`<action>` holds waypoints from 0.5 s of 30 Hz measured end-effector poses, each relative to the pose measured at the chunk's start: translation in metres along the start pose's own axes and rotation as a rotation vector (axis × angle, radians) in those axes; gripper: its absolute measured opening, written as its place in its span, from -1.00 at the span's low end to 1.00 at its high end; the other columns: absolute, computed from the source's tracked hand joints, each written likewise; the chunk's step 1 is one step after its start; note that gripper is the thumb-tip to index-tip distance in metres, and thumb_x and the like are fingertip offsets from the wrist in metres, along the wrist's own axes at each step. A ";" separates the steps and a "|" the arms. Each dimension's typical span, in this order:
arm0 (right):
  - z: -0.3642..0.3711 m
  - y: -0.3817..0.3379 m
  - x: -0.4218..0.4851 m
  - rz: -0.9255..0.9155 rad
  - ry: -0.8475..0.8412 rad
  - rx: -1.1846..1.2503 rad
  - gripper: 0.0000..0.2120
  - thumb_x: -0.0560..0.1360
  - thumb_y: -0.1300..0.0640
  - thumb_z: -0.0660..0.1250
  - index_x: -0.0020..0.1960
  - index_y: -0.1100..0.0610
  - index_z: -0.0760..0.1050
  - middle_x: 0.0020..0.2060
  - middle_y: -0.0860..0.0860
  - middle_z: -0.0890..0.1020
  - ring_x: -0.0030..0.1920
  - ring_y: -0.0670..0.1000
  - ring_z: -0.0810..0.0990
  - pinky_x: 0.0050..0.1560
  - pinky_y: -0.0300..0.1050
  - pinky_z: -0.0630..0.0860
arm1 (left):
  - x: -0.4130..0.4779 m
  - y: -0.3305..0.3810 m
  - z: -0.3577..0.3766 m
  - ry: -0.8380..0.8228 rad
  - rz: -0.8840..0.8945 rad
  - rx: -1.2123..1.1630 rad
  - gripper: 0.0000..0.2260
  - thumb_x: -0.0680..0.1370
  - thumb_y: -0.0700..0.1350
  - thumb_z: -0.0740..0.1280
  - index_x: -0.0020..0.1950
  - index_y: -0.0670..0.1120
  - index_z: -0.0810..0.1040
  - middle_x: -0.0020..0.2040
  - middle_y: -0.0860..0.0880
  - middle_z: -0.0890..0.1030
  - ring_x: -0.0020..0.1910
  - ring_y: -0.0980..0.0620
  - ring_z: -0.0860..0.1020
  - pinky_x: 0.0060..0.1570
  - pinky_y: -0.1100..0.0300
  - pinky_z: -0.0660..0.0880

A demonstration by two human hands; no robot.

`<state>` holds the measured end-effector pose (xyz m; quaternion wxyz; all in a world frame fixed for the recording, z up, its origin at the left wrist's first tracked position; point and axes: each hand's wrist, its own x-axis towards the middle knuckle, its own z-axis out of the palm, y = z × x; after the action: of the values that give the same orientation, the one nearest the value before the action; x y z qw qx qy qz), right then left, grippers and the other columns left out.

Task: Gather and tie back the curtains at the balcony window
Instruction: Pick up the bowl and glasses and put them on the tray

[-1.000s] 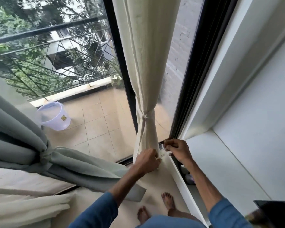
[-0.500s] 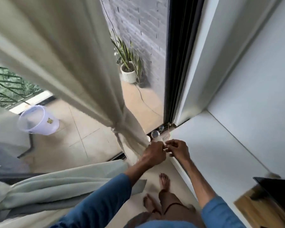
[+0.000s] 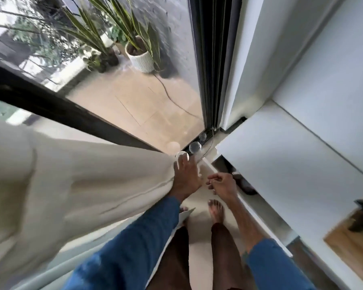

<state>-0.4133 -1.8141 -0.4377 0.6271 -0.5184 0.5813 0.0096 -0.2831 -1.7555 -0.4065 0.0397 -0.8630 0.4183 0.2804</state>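
Balcony window corner, seen from above: dark window frame (image 3: 208, 80) runs down the centre, with the tiled balcony floor (image 3: 134, 105) behind the glass. A white pot (image 3: 139, 59) holding a spiky plant sits at upper centre. White ledge (image 3: 291, 164) fills the right of the frame.

Cream curtain (image 3: 82, 174) spans centre left, its folds narrowing to a gathered end at frame centre.

Left hand (image 3: 187, 176), in a blue sleeve (image 3: 134, 248), lies against that gathered end. Its fingers reach out fairly straight toward a row of clear beads (image 3: 195, 147) at the sill. Thumb hidden and frame blurred, so I cannot tell whether it grips the cloth.

Right hand (image 3: 223, 183) is just beside the left, apart from the curtain. Its fingers are loosely curled, thumb and forefinger close together; cannot tell if they pinch anything.

Bare foot (image 3: 216, 210) is on the floor below the hands.
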 end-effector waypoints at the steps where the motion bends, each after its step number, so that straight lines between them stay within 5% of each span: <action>1: 0.007 0.008 0.010 0.013 0.016 0.015 -0.78 0.51 0.37 0.27 -0.13 0.12 0.63 -0.24 0.09 0.73 -0.34 -0.02 0.64 -0.47 -0.26 0.47 | 0.012 -0.008 0.012 -0.078 -0.025 0.063 -0.32 0.53 0.02 0.29 0.55 -0.20 0.11 0.56 -0.28 0.10 0.56 -0.29 0.07 0.49 -0.24 0.05; 3: 0.021 0.025 0.028 0.026 0.038 0.031 -0.74 0.51 0.38 0.25 -0.16 0.08 0.61 -0.25 0.09 0.73 -0.34 -0.01 0.64 -0.51 -0.29 0.44 | 0.031 -0.029 0.041 -0.236 -0.102 0.173 -0.27 0.55 0.06 0.29 0.58 -0.19 0.03 0.59 -0.28 -0.03 0.56 -0.36 0.00 0.46 -0.36 0.00; 10: 0.079 0.070 0.060 0.061 0.037 0.130 -0.75 0.57 0.39 0.24 -0.16 0.12 0.56 -0.18 0.18 0.70 -0.31 0.03 0.60 -0.49 -0.35 0.42 | 0.055 -0.115 0.120 -0.466 -0.338 0.268 -0.32 0.63 0.08 0.20 0.59 -0.21 -0.03 0.54 -0.47 -0.11 0.48 -0.50 0.15 0.31 -0.43 0.26; 12: 0.096 0.085 0.065 0.060 0.072 0.137 -0.74 0.54 0.36 0.24 -0.17 0.09 0.59 -0.20 0.13 0.74 -0.31 0.02 0.64 -0.47 -0.27 0.46 | 0.054 -0.144 0.137 -0.489 -0.352 0.267 -0.31 0.64 0.12 0.16 0.60 -0.22 -0.04 0.53 -0.50 -0.01 0.51 -0.43 0.16 0.36 -0.29 0.30; 15: 0.114 0.099 0.077 0.083 0.073 0.135 -0.75 0.51 0.36 0.23 -0.15 0.12 0.63 -0.26 0.06 0.74 -0.34 -0.03 0.65 -0.46 -0.22 0.49 | 0.058 -0.185 0.155 -0.547 -0.420 0.265 -0.40 0.65 0.12 0.13 0.57 -0.22 0.15 0.53 -0.25 0.29 0.48 -0.22 0.33 0.40 -0.03 0.32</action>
<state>-0.3675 -1.7383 -0.5819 0.6380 -0.4503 0.6242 -0.0224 -0.1870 -1.6292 -0.5975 0.3185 -0.8105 0.2385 0.4299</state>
